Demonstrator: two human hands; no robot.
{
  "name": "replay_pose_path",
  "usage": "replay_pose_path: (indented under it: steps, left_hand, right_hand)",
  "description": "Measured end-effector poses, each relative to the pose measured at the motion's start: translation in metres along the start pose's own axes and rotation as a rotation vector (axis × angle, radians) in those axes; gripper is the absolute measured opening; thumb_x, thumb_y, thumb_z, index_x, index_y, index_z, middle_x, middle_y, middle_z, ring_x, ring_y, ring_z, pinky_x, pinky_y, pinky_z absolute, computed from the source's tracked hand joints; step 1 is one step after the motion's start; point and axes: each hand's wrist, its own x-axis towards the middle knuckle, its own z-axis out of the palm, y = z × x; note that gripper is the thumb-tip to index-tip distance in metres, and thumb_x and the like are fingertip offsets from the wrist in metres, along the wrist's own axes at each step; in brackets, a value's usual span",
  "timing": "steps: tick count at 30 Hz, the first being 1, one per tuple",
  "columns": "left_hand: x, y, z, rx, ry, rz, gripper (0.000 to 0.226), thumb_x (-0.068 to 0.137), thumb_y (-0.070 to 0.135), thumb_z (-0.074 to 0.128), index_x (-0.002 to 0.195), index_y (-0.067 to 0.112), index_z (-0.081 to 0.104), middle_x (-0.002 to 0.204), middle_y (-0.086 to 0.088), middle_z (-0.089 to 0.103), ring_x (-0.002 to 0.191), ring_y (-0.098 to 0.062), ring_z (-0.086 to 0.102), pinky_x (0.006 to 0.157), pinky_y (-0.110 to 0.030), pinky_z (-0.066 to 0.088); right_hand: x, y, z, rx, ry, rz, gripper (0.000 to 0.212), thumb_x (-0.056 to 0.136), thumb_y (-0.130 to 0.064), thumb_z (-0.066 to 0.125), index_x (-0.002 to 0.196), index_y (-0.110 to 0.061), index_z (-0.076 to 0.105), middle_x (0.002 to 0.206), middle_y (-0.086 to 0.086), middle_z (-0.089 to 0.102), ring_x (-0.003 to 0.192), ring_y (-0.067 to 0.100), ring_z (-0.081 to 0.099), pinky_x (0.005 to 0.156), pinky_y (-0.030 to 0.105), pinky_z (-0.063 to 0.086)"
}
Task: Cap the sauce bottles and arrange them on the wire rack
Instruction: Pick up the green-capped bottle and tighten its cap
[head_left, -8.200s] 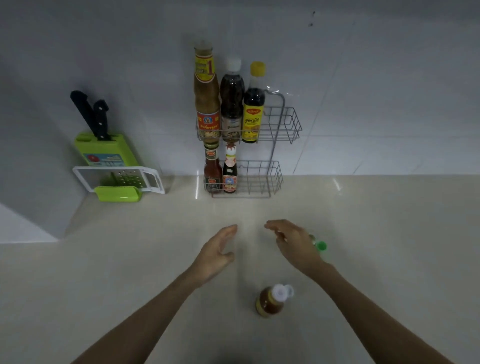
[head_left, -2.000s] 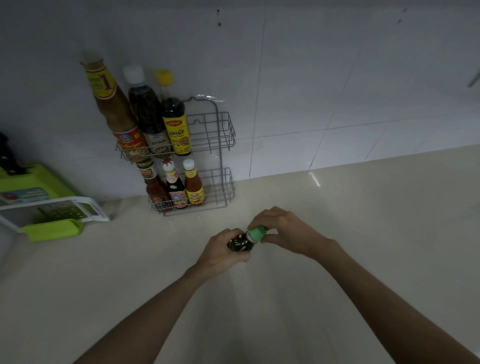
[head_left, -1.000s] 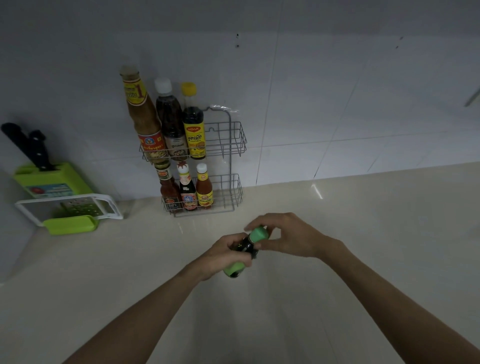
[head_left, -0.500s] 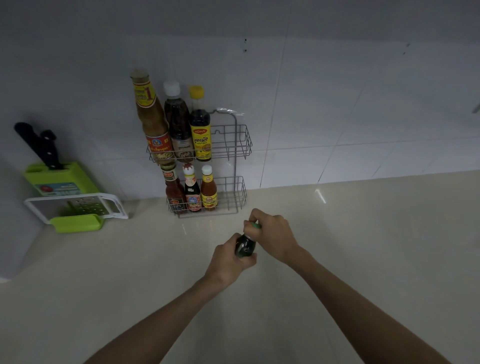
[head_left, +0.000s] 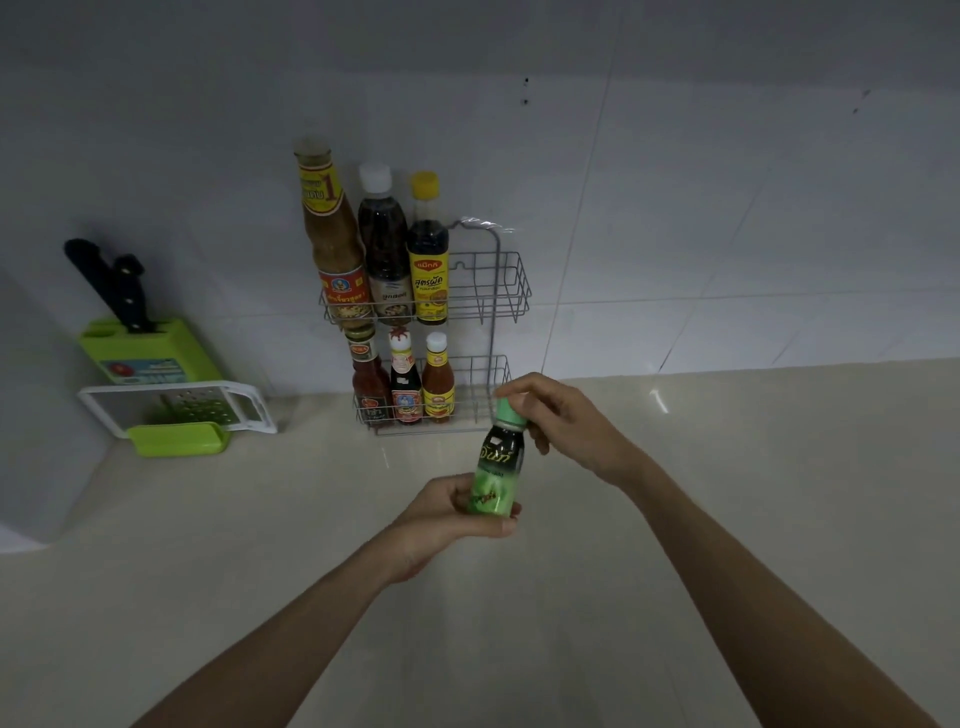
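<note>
A small dark sauce bottle with a green label (head_left: 498, 467) is held nearly upright above the counter. My left hand (head_left: 447, 514) grips its base. My right hand (head_left: 556, 421) pinches the green cap (head_left: 509, 411) on its top. Behind it, a two-tier wire rack (head_left: 511, 296) stands against the wall. The upper tier holds three tall capped bottles (head_left: 384, 249). The lower tier holds three small capped bottles (head_left: 405, 384). The right part of each tier has no bottle.
A green knife block with black-handled knives (head_left: 140, 343) and a white-and-green grater (head_left: 182, 410) stand at the left by the wall. The beige counter (head_left: 727, 493) stretches to the right and toward me. White wall tiles rise behind.
The bottle has been tipped from lying sideways between my hands to nearly upright, its label now facing me. My right hand stays on the green cap.
</note>
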Motion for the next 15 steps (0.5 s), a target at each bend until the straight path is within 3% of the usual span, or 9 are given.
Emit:
replay_pose_path:
  steps: [2,4,6,8,10,12,13,15]
  left_hand:
    - [0.007,-0.006,-0.001,0.077,0.204,0.028,0.045,0.061,0.019,0.089,0.102,0.010,0.071,0.099,-0.008,0.077,0.098,-0.025,0.071,0.095,-0.040,0.055]
    - [0.012,-0.008,-0.001,0.173,0.366,0.026,0.051,0.051,0.033,0.091,0.093,0.015,0.070,0.092,-0.006,0.077,0.091,-0.024,0.072,0.088,-0.042,0.056]
    - [0.019,-0.008,-0.002,0.287,0.456,0.018,0.049,0.050,0.039,0.091,0.087,0.019,0.067,0.086,-0.004,0.075,0.084,-0.021,0.070,0.076,-0.036,0.056]
    - [0.027,-0.009,-0.005,0.345,0.471,0.016,0.050,0.051,0.041,0.091,0.088,0.021,0.064,0.086,0.000,0.074,0.082,-0.016,0.070,0.072,-0.031,0.054]
    - [0.036,-0.010,-0.015,0.295,0.390,0.023,0.057,0.049,0.039,0.092,0.095,0.022,0.063,0.094,0.003,0.074,0.093,-0.015,0.070,0.081,-0.030,0.056]
    - [0.049,-0.010,-0.032,0.206,0.267,0.015,0.079,0.049,0.035,0.093,0.118,0.020,0.058,0.121,0.005,0.067,0.117,-0.013,0.061,0.102,-0.032,0.048]
    - [0.054,-0.008,-0.039,0.204,0.238,0.008,0.094,0.050,0.036,0.092,0.132,0.020,0.049,0.136,0.009,0.056,0.129,-0.010,0.051,0.109,-0.032,0.040]
    - [0.065,-0.004,-0.055,0.254,0.290,0.011,0.114,0.050,0.045,0.089,0.147,0.026,0.032,0.146,0.017,0.038,0.137,-0.005,0.034,0.116,-0.032,0.030]
  right_hand:
    - [-0.003,0.014,0.015,0.025,0.157,0.096,0.024,0.086,-0.041,0.067,0.101,-0.023,0.062,0.083,0.002,0.065,0.072,0.014,0.059,0.057,0.028,0.049]
    - [-0.007,0.027,0.031,-0.054,0.204,0.166,0.034,0.077,-0.044,0.076,0.098,-0.021,0.062,0.086,-0.002,0.069,0.074,0.010,0.063,0.061,0.019,0.051]
    - [-0.004,0.035,0.041,-0.091,0.213,0.188,0.035,0.074,-0.039,0.080,0.098,-0.019,0.063,0.088,-0.006,0.070,0.076,0.008,0.067,0.063,0.013,0.051]
    - [0.005,0.036,0.041,-0.077,0.207,0.193,0.036,0.073,-0.036,0.081,0.099,-0.018,0.064,0.091,-0.006,0.069,0.078,0.015,0.069,0.064,0.022,0.057]
    - [0.018,0.036,0.038,-0.063,0.169,0.181,0.037,0.075,-0.028,0.081,0.104,-0.013,0.062,0.097,-0.002,0.066,0.076,0.021,0.070,0.064,0.034,0.061]
    - [0.035,0.039,0.035,-0.083,0.169,0.135,0.039,0.075,-0.023,0.081,0.107,-0.012,0.060,0.099,-0.002,0.063,0.076,0.022,0.070,0.066,0.039,0.062]
    - [0.042,0.041,0.033,-0.107,0.193,0.100,0.038,0.075,-0.023,0.081,0.105,-0.015,0.059,0.098,-0.004,0.063,0.077,0.022,0.070,0.068,0.038,0.062]
    - [0.057,0.045,0.029,-0.152,0.264,0.036,0.037,0.074,-0.023,0.081,0.100,-0.019,0.055,0.095,-0.009,0.063,0.077,0.012,0.069,0.066,0.019,0.055]
